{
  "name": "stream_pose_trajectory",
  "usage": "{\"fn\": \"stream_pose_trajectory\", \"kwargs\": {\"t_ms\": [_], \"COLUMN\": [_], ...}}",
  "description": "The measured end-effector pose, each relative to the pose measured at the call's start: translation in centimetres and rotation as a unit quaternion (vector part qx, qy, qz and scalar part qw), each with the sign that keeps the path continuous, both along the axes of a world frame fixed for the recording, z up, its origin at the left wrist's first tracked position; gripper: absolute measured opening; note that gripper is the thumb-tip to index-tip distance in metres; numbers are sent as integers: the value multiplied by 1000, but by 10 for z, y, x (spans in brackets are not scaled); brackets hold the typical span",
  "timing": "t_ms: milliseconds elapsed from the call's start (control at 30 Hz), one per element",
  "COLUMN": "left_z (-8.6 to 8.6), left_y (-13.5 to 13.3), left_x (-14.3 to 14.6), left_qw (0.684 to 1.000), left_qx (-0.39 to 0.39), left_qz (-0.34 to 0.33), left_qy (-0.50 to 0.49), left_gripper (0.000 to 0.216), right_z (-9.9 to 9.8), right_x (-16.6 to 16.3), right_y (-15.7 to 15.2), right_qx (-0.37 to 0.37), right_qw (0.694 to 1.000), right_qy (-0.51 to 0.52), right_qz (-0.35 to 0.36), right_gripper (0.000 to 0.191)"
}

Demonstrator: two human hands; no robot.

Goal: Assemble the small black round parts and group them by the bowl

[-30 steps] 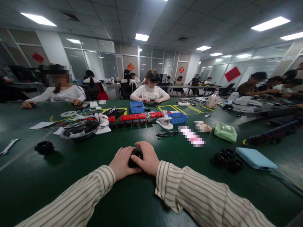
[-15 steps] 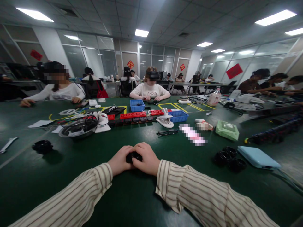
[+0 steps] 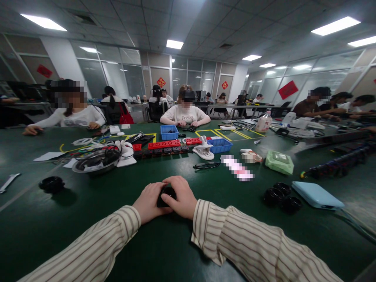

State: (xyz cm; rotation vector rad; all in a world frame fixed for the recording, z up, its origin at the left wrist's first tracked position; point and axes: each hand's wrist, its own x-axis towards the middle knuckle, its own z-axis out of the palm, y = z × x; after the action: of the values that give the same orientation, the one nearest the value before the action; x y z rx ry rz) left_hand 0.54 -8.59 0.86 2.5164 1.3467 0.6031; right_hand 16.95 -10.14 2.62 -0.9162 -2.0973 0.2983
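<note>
Both my hands rest together on the green table (image 3: 164, 243), closed round one small black round part (image 3: 167, 193). My left hand (image 3: 148, 203) cups it from the left and my right hand (image 3: 182, 197) wraps it from the right and above. Only the top of the part shows between my fingers. Striped sleeves cover both forearms.
Three black rings (image 3: 282, 194) and a light blue case (image 3: 317, 194) lie at the right, another black part (image 3: 52, 184) at the left. Farther off are a metal bowl of cables (image 3: 95, 159), red and black power strips (image 3: 164, 148), blue bins (image 3: 221, 145), glasses (image 3: 205, 166), a green box (image 3: 279, 162). People sit across the table.
My hands have stayed in place round the black part, with only slight shifts of the fingers. The view has barely moved.
</note>
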Motion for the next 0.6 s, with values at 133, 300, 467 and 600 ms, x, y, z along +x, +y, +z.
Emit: {"fn": "stream_pose_trajectory", "kwargs": {"t_ms": [133, 300, 467, 600], "left_z": [4, 5, 5, 4], "left_y": [-9, -5, 4, 12], "left_x": [6, 5, -3, -8], "left_qw": [998, 996, 999, 995], "left_qx": [23, 27, -2, -27], "left_qz": [48, 48, -32, -98], "left_qy": [41, 63, -5, -18], "left_gripper": [53, 30, 30, 18], "right_z": [-5, -3, -1, -2], "right_x": [-2, -5, -4, -3], "right_y": [4, 4, 4, 3], "right_qx": [-37, -55, -20, 14], "right_qw": [997, 995, 998, 992], "right_qy": [-14, -52, -52, -70], "right_qz": [-67, -64, 9, 106], "right_gripper": [38, 32, 22, 21]}}
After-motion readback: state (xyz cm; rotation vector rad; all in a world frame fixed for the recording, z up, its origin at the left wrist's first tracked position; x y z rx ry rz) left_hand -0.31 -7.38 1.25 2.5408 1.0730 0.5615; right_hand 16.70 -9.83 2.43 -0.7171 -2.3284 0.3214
